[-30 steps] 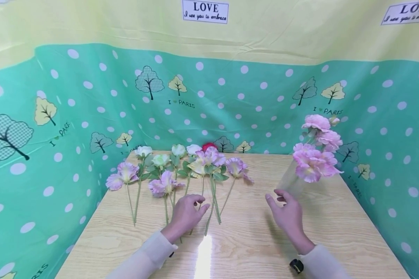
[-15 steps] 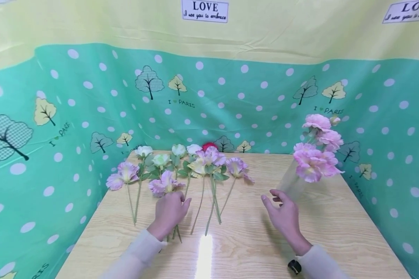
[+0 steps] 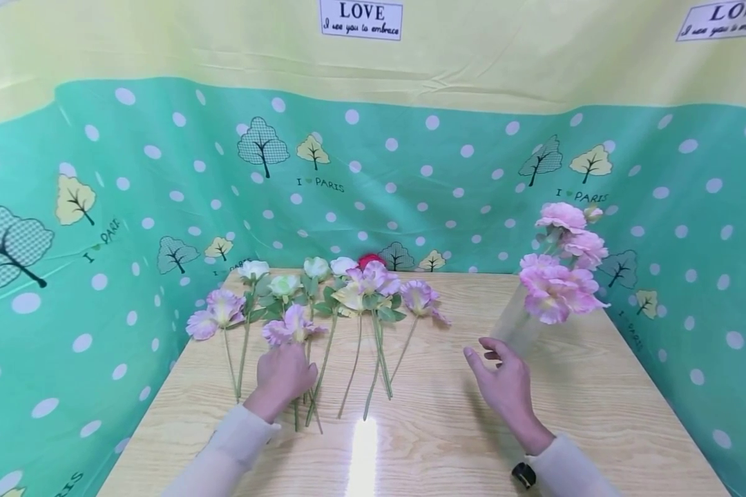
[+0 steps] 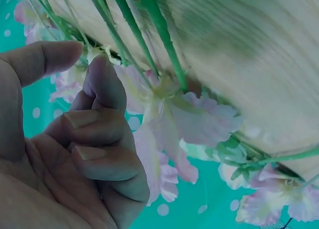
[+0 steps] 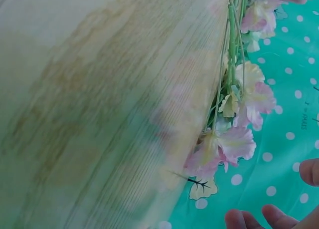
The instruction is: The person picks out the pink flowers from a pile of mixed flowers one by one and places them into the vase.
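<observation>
We record a printed cloth hung round three sides, presumably to screen off the workspace. Within it stands a wood-grain table, on which we find the flowers in two groups.

On the right, a translucent vase contains pink flowers, blooms above the rim; we judge that its walls keep the stems gathered and raised. On the left, loose stems lie side by side, among them white flowers and a purple flower nearest the left hand. Their blooms point to the far edge and their stems to the person, an arrangement that we judge puts the stems within reach.

The left hand is over that purple flower's stem, thumb and forefinger apart and the other fingers bent; we see nothing gripped. The right hand is just beside the vase's base, thumb spread from loosely bent fingers, grasping nothing; contact with the vase we cannot confirm. We suppose it is there to steady the vase if needed.

Smallest, we note a red bloom, partly hidden at the far edge, and a black wristband by the right cuff.
</observation>
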The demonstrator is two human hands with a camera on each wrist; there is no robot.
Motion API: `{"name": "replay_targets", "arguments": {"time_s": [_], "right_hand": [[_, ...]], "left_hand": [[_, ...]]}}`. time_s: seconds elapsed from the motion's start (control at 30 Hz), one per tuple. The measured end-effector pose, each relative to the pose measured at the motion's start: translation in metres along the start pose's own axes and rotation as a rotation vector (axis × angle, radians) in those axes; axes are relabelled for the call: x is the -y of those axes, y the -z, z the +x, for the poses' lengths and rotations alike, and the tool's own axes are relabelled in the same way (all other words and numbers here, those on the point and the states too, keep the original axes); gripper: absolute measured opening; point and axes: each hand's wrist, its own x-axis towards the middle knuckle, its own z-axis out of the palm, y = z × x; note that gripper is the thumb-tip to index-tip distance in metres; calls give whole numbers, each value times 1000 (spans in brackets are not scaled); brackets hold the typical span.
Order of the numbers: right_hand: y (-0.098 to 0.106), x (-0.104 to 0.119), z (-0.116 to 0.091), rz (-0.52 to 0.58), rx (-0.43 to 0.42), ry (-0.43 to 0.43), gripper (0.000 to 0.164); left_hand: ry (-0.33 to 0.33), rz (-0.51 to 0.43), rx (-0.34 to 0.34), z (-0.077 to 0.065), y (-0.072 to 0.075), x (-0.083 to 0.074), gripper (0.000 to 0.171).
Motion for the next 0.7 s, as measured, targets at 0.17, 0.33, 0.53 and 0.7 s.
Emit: {"name": "replay_targets", "arguments": {"time_s": [0.17, 0.33, 0.53, 0.7], "right_hand": [[0, 1, 0, 1, 8, -13, 40], [1, 1, 0, 4, 17, -22, 42], [2, 0, -1, 1, 12, -21, 42], [1, -3, -1, 0, 3, -10, 41]], "left_hand": [[22, -19, 56, -1, -5, 3, 42], [25, -50, 95, -2, -10, 4, 44], [16, -67, 138, -4, -14, 4, 42], [11, -62, 142, -4, -18, 5, 38]]}}
